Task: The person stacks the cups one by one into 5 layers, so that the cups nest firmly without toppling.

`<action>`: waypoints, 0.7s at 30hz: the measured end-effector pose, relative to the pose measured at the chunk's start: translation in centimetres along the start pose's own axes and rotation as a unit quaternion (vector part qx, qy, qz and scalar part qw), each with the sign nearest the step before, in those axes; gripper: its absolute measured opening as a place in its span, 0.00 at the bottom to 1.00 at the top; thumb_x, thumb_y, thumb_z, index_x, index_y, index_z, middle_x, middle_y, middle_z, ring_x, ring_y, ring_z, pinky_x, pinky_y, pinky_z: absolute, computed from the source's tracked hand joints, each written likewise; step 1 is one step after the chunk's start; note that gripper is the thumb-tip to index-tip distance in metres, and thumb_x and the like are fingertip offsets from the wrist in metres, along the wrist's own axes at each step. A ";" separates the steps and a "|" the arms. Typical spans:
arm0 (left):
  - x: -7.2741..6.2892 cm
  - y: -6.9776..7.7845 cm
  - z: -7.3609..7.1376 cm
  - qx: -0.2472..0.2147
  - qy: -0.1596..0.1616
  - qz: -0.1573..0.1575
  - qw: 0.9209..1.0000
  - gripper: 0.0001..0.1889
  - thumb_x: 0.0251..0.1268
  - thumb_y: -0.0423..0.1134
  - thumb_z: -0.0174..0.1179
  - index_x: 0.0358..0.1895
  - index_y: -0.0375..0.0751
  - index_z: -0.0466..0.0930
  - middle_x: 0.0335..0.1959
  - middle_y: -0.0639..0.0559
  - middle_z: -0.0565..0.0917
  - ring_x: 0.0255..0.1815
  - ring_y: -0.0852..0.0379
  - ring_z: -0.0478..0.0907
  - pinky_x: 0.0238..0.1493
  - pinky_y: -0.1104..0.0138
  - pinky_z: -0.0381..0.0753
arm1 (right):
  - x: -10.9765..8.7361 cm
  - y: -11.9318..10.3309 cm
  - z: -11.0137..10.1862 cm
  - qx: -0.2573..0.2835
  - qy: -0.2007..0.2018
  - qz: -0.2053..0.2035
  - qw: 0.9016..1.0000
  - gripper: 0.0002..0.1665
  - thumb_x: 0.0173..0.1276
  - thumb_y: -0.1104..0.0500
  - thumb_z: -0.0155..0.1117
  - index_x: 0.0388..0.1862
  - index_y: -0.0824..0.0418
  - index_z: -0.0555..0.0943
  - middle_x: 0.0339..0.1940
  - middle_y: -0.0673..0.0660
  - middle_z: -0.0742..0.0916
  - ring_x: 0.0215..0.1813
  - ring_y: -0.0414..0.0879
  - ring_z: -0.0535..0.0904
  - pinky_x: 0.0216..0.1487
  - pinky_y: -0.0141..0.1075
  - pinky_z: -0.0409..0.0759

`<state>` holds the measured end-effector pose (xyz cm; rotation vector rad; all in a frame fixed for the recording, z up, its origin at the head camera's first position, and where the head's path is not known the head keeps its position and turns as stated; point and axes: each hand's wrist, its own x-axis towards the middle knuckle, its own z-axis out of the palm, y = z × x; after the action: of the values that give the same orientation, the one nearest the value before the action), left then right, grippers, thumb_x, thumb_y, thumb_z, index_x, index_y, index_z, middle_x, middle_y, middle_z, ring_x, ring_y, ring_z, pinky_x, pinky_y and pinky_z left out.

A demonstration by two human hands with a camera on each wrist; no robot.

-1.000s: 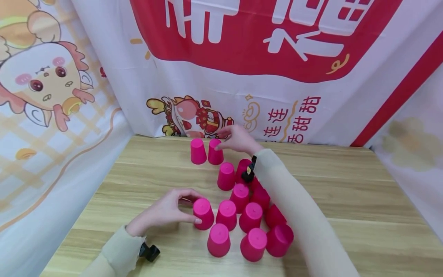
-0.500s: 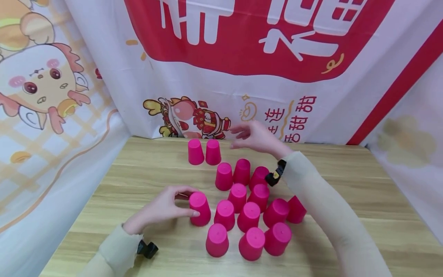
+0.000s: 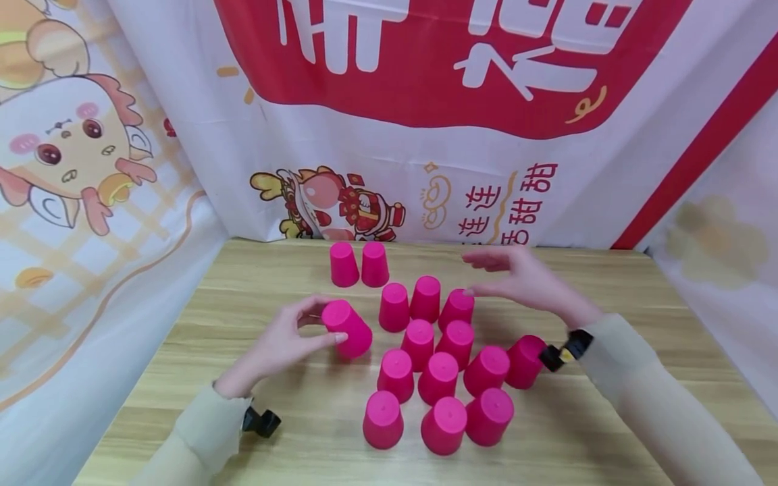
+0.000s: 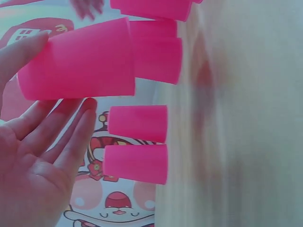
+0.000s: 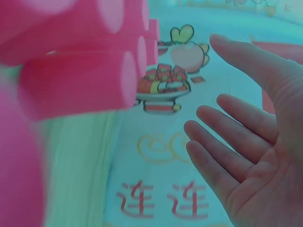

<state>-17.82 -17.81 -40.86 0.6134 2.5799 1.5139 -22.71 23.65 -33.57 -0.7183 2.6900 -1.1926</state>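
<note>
Left hand [image 3: 281, 345] raised a cup [image 3: 350, 332] — palm [image 4: 31, 175] only in wrist view.

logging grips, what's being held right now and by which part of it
The left hand holds a pink cup by its side wall; the right hand holds nothing.

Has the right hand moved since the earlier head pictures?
Yes. In the head view, the right hand has moved to the right, away from the cartoon print on the back cloth, which it partly covered one second ago.

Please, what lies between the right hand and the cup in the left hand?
In the head view, three pink cups on the table stand between.
</note>
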 end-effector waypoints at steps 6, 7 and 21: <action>1.6 1.7 -0.7 0.002 0.056 0.019 0.998 0.29 0.58 0.53 0.76 0.61 0.49 0.78 0.52 0.56 0.83 0.52 0.55 0.80 0.57 0.51 0.79 | -5.3 2.0 -0.6 -0.014 0.018 0.044 0.999 0.39 0.60 0.45 0.80 0.68 0.54 0.79 0.63 0.55 0.83 0.64 0.55 0.78 0.62 0.56 0.77; 2.0 2.1 -0.9 0.003 0.064 0.023 0.998 0.29 0.58 0.52 0.76 0.60 0.49 0.78 0.52 0.56 0.84 0.52 0.55 0.80 0.57 0.51 0.79 | -6.0 2.3 -0.5 -0.017 0.021 0.049 0.998 0.39 0.59 0.44 0.80 0.68 0.53 0.79 0.63 0.54 0.83 0.64 0.54 0.78 0.62 0.56 0.77; 9.9 5.4 -0.8 0.023 0.125 0.049 0.991 0.34 0.50 0.64 0.76 0.59 0.53 0.81 0.52 0.60 0.82 0.50 0.56 0.79 0.44 0.56 0.85 | -12.7 4.0 1.9 -0.014 0.034 0.099 0.994 0.37 0.57 0.43 0.81 0.65 0.53 0.82 0.57 0.51 0.87 0.59 0.51 0.81 0.57 0.52 0.81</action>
<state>-25.52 -12.37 -34.66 0.5990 2.8135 1.6648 -12.46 30.54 -38.89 -0.4077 2.7603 -1.1516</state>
